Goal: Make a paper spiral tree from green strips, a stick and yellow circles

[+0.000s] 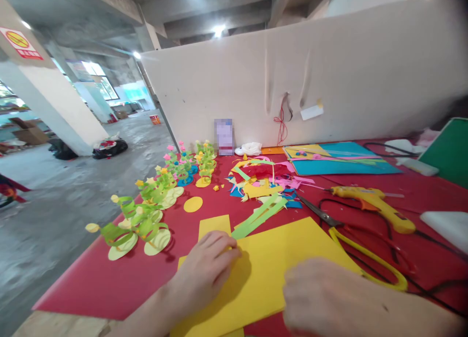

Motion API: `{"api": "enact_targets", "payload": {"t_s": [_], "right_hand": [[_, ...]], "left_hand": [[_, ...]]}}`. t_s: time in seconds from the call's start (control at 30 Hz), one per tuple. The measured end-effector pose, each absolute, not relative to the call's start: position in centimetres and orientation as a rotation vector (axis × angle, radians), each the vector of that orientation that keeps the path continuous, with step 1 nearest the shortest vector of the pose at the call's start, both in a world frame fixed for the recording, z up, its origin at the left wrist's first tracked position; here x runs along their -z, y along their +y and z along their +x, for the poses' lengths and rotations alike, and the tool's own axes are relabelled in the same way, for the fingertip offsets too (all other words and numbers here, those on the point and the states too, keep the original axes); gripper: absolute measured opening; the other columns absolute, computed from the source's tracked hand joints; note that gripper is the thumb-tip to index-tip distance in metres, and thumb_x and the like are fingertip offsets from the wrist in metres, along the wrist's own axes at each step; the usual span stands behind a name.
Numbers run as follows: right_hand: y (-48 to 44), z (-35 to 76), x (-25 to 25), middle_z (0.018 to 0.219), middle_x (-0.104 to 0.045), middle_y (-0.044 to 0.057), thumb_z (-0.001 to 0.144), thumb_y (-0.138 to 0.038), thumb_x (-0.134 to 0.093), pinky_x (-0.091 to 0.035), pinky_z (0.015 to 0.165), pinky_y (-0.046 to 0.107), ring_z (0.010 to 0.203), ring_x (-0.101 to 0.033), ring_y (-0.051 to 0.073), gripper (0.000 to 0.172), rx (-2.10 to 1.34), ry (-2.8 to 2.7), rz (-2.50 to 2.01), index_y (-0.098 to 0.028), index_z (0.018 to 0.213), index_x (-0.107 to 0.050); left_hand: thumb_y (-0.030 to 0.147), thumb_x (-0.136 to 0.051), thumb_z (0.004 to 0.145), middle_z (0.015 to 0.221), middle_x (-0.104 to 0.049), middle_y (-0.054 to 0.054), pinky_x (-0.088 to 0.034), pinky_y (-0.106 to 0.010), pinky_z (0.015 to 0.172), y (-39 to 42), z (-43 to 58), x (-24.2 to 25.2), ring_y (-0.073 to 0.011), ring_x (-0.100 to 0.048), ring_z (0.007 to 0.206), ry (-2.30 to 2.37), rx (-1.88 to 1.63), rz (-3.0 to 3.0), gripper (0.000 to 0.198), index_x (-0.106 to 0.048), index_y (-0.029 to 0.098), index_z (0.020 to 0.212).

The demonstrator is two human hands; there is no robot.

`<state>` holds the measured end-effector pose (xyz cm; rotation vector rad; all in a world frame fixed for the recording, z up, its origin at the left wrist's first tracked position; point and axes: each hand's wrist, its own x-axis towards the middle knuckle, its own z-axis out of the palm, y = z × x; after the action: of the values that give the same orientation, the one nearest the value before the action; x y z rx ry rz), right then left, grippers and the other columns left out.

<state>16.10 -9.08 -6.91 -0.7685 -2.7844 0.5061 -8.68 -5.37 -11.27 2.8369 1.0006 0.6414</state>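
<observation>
A large yellow craft sheet (270, 259) lies at the front of the table, over other yellow pieces. My left hand (212, 261) rests on its upper left part with fingers bent and close together; whatever lies under the fingertips is hidden. Just beyond those fingers are a smaller yellow piece (215, 224) and several light green strips (258, 219). Over the right part of the sheet, my right hand (318, 290) is smeared by motion, its fingers curled out of sight. Right of the sheet lie scissors (369, 249) with yellow and red handles, blades slightly apart.
Several small green stands with flowers (153, 200) line the left table edge, near a yellow disc (193, 204). Coloured scraps (263, 181) pile up in the middle. A yellow glue gun (380, 205) and its cord lie right. Blue sheets (351, 157) sit behind, before a white panel (226, 84).
</observation>
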Motion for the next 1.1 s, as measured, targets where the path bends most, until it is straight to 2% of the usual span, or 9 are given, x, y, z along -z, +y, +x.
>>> {"api": "enact_targets", "payload": {"t_s": [0.1,0.23,0.4,0.5,0.63,0.77,0.9,1.0,1.1], "right_hand": [[-6.7,15.8,7.6,0.094,-0.063,0.004,0.078,-0.024,-0.055,-0.048,0.079,0.033,0.09,-0.057,0.019,0.012,-0.418,-2.72,-1.098,-0.02,0.086,-0.062],[-4.4,16.8,9.8,0.124,-0.049,0.016,0.073,-0.037,-0.059,-0.036,0.095,0.048,0.115,-0.042,0.031,0.053,-0.306,-2.629,-1.433,-0.009,0.117,-0.051],[-3.3,17.8,10.5,0.123,-0.046,0.019,0.065,-0.045,-0.063,-0.035,0.095,0.047,0.113,-0.041,0.033,0.07,-0.406,-2.606,-1.596,-0.005,0.121,-0.048],[-2.7,17.9,10.0,0.11,-0.052,0.015,0.058,-0.047,-0.067,-0.04,0.088,0.045,0.102,-0.047,0.029,0.065,-0.464,-2.575,-1.533,-0.01,0.11,-0.055],[-1.8,18.4,9.0,0.093,-0.056,0.007,0.075,-0.036,-0.053,-0.042,0.079,0.036,0.087,-0.052,0.02,0.022,-0.586,-2.516,-1.421,-0.017,0.083,-0.061],[-1.1,19.5,7.4,0.082,-0.064,0.002,0.082,-0.032,-0.043,-0.042,0.07,0.028,0.078,-0.057,0.017,0.024,-0.757,-2.498,-1.361,-0.019,0.078,-0.063],[-0.5,20.8,5.4,0.08,-0.068,0.001,0.081,-0.039,-0.045,-0.043,0.061,0.025,0.07,-0.06,0.017,0.03,-0.891,-2.448,-1.346,-0.019,0.081,-0.067],[-0.1,22.1,4.2,0.08,-0.068,0.001,0.076,-0.045,-0.052,-0.044,0.059,0.025,0.072,-0.06,0.018,0.03,-0.948,-2.279,-1.461,-0.02,0.081,-0.068],[0.1,22.9,3.4,0.082,-0.069,0.0,0.071,-0.044,-0.059,-0.046,0.061,0.025,0.076,-0.061,0.018,0.026,-1.097,-2.016,-1.512,-0.023,0.081,-0.068]], "left_hand": [[0.01,-0.039,0.085,0.1,-0.056,-0.007,-0.041,-0.033,0.083,-4.6,-9.2,10.8,-0.0191,-0.049,0.095,1.216,-0.522,2.718,0.022,-0.053,0.019,0.098],[0.026,-0.04,0.087,0.1,-0.056,-0.006,-0.042,-0.033,0.081,-3.6,-10.5,9.9,-0.0191,-0.052,0.093,1.392,-0.463,2.549,0.018,-0.054,0.021,0.097],[0.049,-0.058,0.071,0.105,-0.056,-0.006,-0.045,-0.033,0.079,-3.4,-11.9,9.4,-0.0223,-0.054,0.093,1.448,-0.225,2.334,0.041,-0.053,0.023,0.102],[0.047,-0.064,0.066,0.105,-0.057,-0.006,-0.044,-0.033,0.081,-3.6,-12.0,9.7,-0.0226,-0.054,0.095,1.434,-0.168,2.265,0.047,-0.054,0.023,0.104],[0.039,-0.065,0.067,0.097,-0.06,-0.006,-0.044,-0.03,0.078,-3.5,-11.7,9.8,-0.0215,-0.056,0.09,1.43,-0.202,2.248,0.032,-0.058,0.02,0.091],[0.037,-0.056,0.075,0.078,-0.065,-0.004,-0.045,-0.025,0.065,-3.1,-11.5,8.8,-0.0187,-0.06,0.072,1.419,-0.331,2.147,0.02,-0.062,0.019,0.074],[0.038,-0.065,0.067,0.067,-0.066,-0.001,-0.042,-0.02,0.053,-3.4,-11.9,7.3,-0.0152,-0.057,0.059,1.641,-0.601,1.976,0.02,-0.065,0.019,0.066],[0.035,-0.071,0.062,0.07,-0.066,0.004,-0.043,-0.016,0.044,-3.7,-12.2,6.7,-0.0098,-0.055,0.051,1.68,-1.021,1.504,0.026,-0.064,0.023,0.084],[0.033,-0.068,0.068,0.087,-0.066,0.008,-0.051,-0.015,0.06,-3.6,-12.2,6.9,-0.0095,-0.061,0.07,1.263,-1.4,1.076,0.033,-0.058,0.028,0.099]]}}
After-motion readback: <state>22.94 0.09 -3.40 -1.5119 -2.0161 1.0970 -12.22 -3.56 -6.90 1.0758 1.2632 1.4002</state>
